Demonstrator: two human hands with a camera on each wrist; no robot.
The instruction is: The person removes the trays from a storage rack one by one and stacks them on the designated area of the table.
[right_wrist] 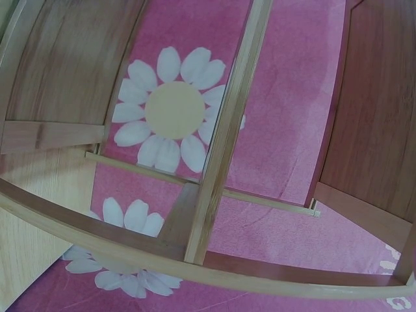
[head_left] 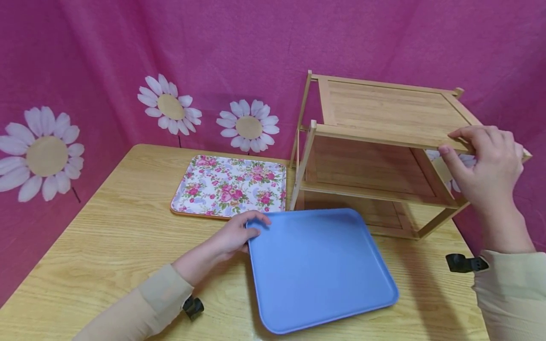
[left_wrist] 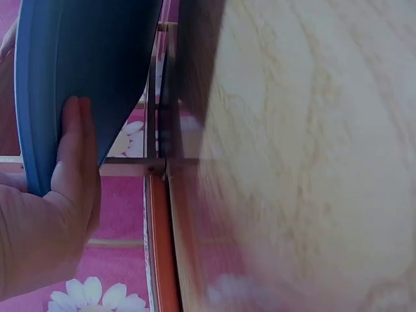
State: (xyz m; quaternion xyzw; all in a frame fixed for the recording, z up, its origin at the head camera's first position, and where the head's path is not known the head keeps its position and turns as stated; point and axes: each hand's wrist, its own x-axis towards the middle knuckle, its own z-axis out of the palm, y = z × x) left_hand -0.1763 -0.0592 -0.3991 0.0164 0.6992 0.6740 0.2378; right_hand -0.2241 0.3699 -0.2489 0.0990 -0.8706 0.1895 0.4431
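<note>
A light-blue rectangular tray (head_left: 320, 270) is raised off the table in front of the rack, as the left wrist view shows. My left hand (head_left: 234, 237) grips its far left corner; in that wrist view the fingers (left_wrist: 78, 149) lie straight along the underside. A three-tier wooden shelf rack (head_left: 384, 111) stands at the back right. My right hand (head_left: 490, 161) holds the front right end of its top tier, thumb in front and fingers over the edge. The right wrist view shows the rack's side bars (right_wrist: 224, 130) but not the hand.
A flower-patterned tray (head_left: 230, 187) lies on the wooden table (head_left: 123, 222) left of the rack, beside the blue tray's far left corner. A pink cloth (head_left: 239, 47) printed with white daisies hangs behind and at the left.
</note>
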